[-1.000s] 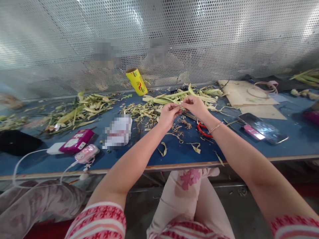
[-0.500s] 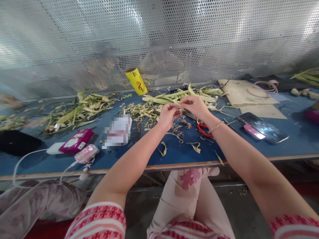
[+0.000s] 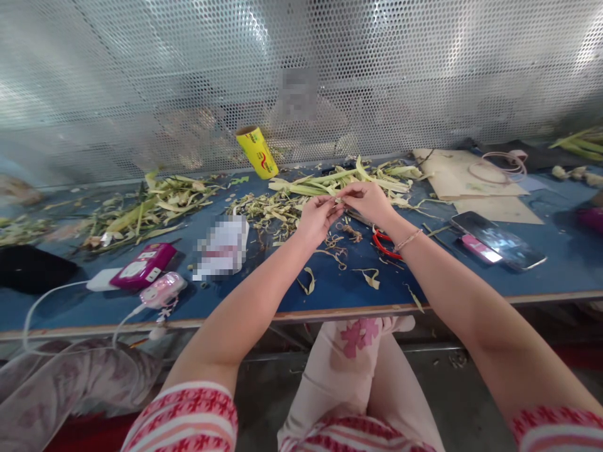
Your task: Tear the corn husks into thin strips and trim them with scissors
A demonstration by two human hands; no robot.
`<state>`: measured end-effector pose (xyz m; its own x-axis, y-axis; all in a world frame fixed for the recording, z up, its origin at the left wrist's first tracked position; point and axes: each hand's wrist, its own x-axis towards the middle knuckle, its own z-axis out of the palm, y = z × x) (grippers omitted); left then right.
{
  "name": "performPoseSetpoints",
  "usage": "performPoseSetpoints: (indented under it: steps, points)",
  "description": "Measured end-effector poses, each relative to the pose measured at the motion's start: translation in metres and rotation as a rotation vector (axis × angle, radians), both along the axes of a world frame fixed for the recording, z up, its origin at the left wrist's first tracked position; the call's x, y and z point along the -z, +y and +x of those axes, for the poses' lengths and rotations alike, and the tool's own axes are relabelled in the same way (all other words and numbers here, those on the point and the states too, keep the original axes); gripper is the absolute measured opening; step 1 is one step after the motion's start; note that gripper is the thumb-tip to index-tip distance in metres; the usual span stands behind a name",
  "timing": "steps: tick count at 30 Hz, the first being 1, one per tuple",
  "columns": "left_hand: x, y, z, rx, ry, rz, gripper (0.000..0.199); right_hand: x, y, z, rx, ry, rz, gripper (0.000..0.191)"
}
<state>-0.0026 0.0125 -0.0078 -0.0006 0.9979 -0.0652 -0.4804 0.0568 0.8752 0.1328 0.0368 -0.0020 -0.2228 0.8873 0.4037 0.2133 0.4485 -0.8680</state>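
Note:
Above the middle of the table, my left hand (image 3: pixel 316 220) and my right hand (image 3: pixel 366 198) meet fingertip to fingertip. Both are closed in a pinch on one small pale plant piece (image 3: pixel 336 201), which the fingers largely hide. Just behind them lie long pale-green plant stalks (image 3: pixel 306 188). A heap of short, curled plant scraps (image 3: pixel 271 213) spreads to the left of my left hand. Below my right wrist, partly covered by it, is a red-handled tool (image 3: pixel 384 245), probably scissors. Loose dry strips (image 3: pixel 370 279) are scattered nearer the table's front edge.
A yellow cardboard tube (image 3: pixel 257 152) leans near the perforated metal screen (image 3: pixel 405 81). At left are another plant pile (image 3: pixel 155 204), a magenta box (image 3: pixel 145 267) and a cabled pink charger (image 3: pixel 163 290). On the right lie a phone (image 3: pixel 499 242) and brown paper (image 3: pixel 447 172).
Both hands stay together in nearly the same place, with only slight shifts of the fingers. The things on the table have not moved.

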Motion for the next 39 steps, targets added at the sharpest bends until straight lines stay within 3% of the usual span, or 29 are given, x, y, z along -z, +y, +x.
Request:
performPoseSetpoints:
  steps: [13,20,24,39]
  points:
    - [-0.001,0.004,-0.002,0.008,-0.093,-0.011,0.02,0.0,0.0,0.001,0.057,-0.183,0.188,0.028]
    - [-0.004,0.003,-0.004,0.025,-0.139,0.055,0.024,0.005,0.004,0.001,0.043,-0.059,0.146,0.025]
    - [-0.005,0.0,-0.002,0.022,-0.162,0.081,0.016,0.007,0.008,0.001,0.023,-0.006,0.143,0.022]
    - [0.009,0.011,-0.008,-0.01,-0.123,0.225,0.015,0.003,0.002,0.0,0.028,-0.025,0.22,0.021]
